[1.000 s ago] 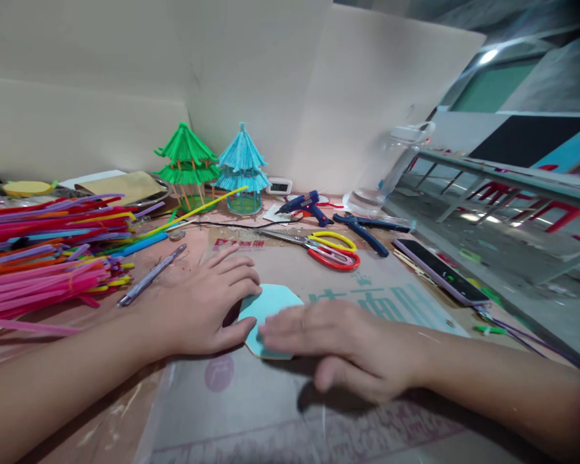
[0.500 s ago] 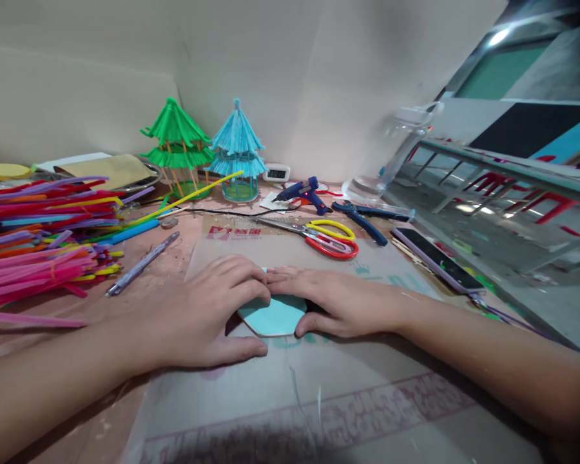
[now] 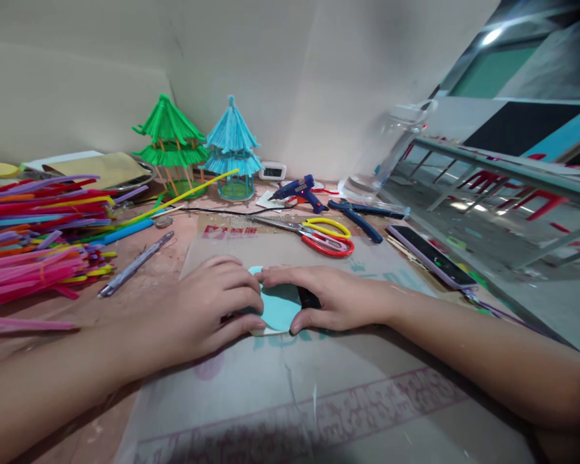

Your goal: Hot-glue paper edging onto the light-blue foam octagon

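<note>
A flat light-blue card (image 3: 281,309) with angled edges lies on the plastic-covered work surface between my hands. A pale strip shows along its near edge. My left hand (image 3: 222,303) has its fingers curled over the left side of the card, with the thumb at the near left edge. From the right, my right hand (image 3: 328,296) grips it, fingers across the far side and thumb on the near right corner. Beyond my hands lie scissors (image 3: 326,236) with yellow and red handles. The card's left and far edges are mostly hidden by my fingers.
Pipe cleaners (image 3: 33,264) are heaped at left beside a pen (image 3: 135,264). Green (image 3: 171,151) and blue (image 3: 232,151) model pavilions stand behind. A glue gun (image 3: 299,192), pliers (image 3: 360,216), a phone (image 3: 432,256) and a clear bottle (image 3: 377,158) sit toward the right.
My left thumb has moved in toward the fingers and onto the card's near left edge. My right fingers have lifted into more of an arch. The view has shifted slightly.
</note>
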Motion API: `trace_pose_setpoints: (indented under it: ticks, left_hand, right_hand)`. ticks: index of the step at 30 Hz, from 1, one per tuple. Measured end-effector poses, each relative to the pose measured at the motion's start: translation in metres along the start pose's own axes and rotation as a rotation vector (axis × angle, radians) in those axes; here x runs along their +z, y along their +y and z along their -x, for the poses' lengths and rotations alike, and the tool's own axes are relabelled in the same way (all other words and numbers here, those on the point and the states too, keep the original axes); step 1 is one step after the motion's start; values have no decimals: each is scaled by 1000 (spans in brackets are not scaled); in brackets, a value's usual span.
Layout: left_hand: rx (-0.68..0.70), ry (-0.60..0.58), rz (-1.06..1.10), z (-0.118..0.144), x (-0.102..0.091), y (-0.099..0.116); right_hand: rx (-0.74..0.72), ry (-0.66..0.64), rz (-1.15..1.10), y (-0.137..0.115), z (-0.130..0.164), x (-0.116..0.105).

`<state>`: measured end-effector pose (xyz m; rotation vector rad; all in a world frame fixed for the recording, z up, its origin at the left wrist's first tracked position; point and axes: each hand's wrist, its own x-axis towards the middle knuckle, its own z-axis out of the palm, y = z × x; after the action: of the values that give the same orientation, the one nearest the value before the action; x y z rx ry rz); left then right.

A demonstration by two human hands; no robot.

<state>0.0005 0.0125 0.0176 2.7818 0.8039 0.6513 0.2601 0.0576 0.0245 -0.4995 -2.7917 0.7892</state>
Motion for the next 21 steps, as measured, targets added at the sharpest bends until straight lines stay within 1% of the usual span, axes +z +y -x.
trace_pose_setpoints:
  ticks: [3,6,7,9,11,13,15,16,18,21]
  left_hand:
    - [36,-10,92,1,1,-4]
    - [20,-19,185,2,1,-8]
    - [14,-27,195,1,1,-10]
    - [13,-42,189,1,-1,-14]
    - [30,-51,183,0,-3,-17]
    - [45,-60,181,-1,-6,-19]
    - [42,-71,169,-1,-7,-18]
    - [35,-75,159,-1,-7,-17]
    - [14,-68,141,-1,-6,-13]
    - [-11,-33,136,-2,-2,-7]
  right_hand:
    - [-12,21,-10,0,-1,-1]
    - [-13,40,-4,-4,0,-13]
    - [9,60,18,-6,1,-21]
    - [108,137,91,-6,4,-38]
    - [248,294,193,0,8,-55]
    - [373,542,294,17,14,-67]
    - [466,814,359,43,20,-73]
    - [497,888,367,58,23,-75]
    - [520,923,355,87,28,-77]
    - [594,803,289,115,27,-80]
